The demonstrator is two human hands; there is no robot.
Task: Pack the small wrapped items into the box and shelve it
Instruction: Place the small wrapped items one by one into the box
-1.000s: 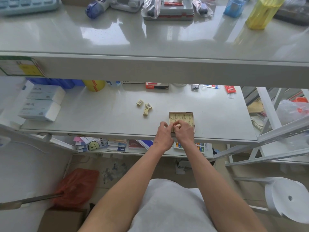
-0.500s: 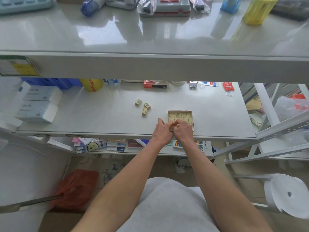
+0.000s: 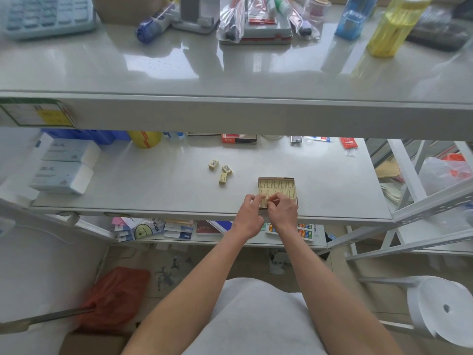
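My hands have barely shifted: the left hand [image 3: 249,213], fingers loosely straight, steadies the box [image 3: 276,178] at the shelf's [image 3: 153,185] near edge, and the right hand [image 3: 282,210] holds a narrow grip on a wrapped item [image 3: 268,200] over the near row, where a hard push could tip the box off.

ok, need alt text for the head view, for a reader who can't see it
A person's left hand and right hand meet at the near-left corner of a small open box, nearly full of yellow wrapped items, on a grey shelf. Three loose items lie to the box's left. Whether the fingers grip one is unclear.
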